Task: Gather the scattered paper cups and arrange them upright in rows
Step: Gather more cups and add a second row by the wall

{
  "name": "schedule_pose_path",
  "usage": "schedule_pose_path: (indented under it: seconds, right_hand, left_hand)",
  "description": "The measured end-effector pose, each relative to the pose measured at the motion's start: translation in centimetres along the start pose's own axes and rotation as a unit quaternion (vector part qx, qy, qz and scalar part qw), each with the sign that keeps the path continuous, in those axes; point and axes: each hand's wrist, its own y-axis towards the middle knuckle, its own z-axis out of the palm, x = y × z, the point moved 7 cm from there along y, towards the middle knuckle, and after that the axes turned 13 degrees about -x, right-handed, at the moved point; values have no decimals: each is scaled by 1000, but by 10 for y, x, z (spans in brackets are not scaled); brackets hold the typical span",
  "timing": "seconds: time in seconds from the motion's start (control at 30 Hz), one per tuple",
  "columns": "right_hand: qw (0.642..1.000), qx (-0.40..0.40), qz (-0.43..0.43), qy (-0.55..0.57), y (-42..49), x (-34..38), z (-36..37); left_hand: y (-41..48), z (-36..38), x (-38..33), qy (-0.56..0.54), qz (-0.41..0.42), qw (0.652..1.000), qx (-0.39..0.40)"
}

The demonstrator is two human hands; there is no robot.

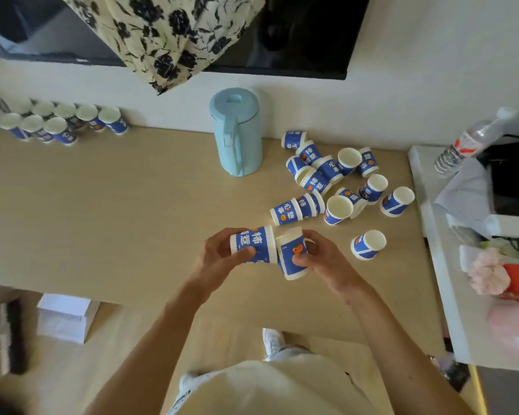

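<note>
My left hand (219, 256) grips one paper cup (253, 245) on its side. My right hand (321, 259) grips a second cup (294, 256). The two touch, nearer me than the lidded blue jug (235, 133). Left of the jug, eight upright cups (56, 127) stand in two rows. Right of it lie about fourteen scattered cups (339, 209), all empty.

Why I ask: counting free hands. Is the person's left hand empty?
No, the left hand grips a blue paper cup turned sideways, and the right hand grips a second cup.
</note>
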Motion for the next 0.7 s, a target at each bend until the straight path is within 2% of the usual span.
schedule_pose_path:
  seconds: [0.1,0.23,0.37,0.5,0.7]
  right_hand:
    - [999,20,-43,-21,-14,22,37]
    - [995,24,-88,-25,-36,42,104]
    - [990,47,-126,-28,-60,46,181]
    - [987,58,-150,-28,-80,48,246]
    - [988,79,-128,-32,-94,33,307]
  left_hand:
    - [-15,-49,-15,-31,34,997,-63]
    - [-45,-118,-25,-100,40,984,-140]
    - [-74,-173,-36,-101,64,985,-124]
    - [-92,-235,-40,-50,80,990,-101]
    - [-96,-304,-40,47,96,991,-84]
